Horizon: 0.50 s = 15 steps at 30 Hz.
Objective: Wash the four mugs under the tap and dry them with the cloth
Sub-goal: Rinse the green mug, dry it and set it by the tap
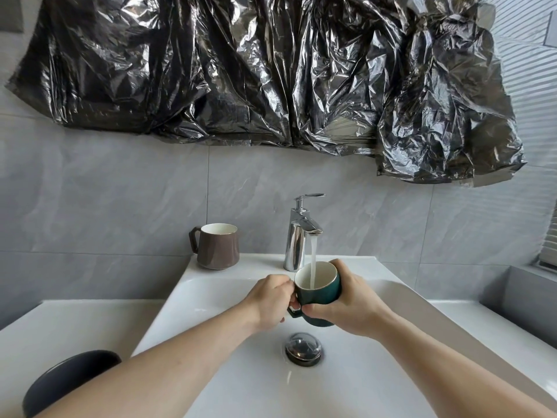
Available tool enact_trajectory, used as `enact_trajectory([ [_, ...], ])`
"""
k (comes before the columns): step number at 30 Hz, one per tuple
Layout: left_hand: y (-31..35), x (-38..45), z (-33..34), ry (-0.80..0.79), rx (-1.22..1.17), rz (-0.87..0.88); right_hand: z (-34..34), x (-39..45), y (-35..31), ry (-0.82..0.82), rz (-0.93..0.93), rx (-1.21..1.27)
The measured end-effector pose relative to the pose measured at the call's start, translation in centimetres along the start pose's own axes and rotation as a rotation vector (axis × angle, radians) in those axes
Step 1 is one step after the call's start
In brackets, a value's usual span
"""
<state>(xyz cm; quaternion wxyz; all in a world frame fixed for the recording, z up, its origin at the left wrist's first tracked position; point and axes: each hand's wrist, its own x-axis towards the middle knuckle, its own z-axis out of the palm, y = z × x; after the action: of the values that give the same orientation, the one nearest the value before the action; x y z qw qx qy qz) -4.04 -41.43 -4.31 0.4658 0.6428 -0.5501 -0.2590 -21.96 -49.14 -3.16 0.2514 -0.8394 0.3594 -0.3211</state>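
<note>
Green mug (pixel 319 292) under running tap (pixel 302 232), both hands' fingers (pixel 337 263) curled around it

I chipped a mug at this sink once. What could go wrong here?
The green mug is tilted under the running tap; as it fills, water may spill over both hands.

It is wet and held above the hard basin; if the right hand or left hand slips, it could drop and chip.

The brown mug stands near the ledge's edge, where an elbow might knock it.
</note>
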Motion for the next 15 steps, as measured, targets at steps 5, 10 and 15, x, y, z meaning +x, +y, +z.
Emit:
enact_trajectory([
  [5,-0.09,-0.04,0.15,0.006,0.078,-0.013,0.07,0.07,-0.04,0.025,-0.034,-0.082],
  [10,-0.34,-0.01,-0.03,0.004,0.121,-0.004,0.25,0.21,0.17,0.017,-0.055,-0.114],
  [15,-0.63,0.10,-0.12,0.036,0.178,0.016,0.11,-0.10,-0.18,-0.005,-0.060,-0.084],
])
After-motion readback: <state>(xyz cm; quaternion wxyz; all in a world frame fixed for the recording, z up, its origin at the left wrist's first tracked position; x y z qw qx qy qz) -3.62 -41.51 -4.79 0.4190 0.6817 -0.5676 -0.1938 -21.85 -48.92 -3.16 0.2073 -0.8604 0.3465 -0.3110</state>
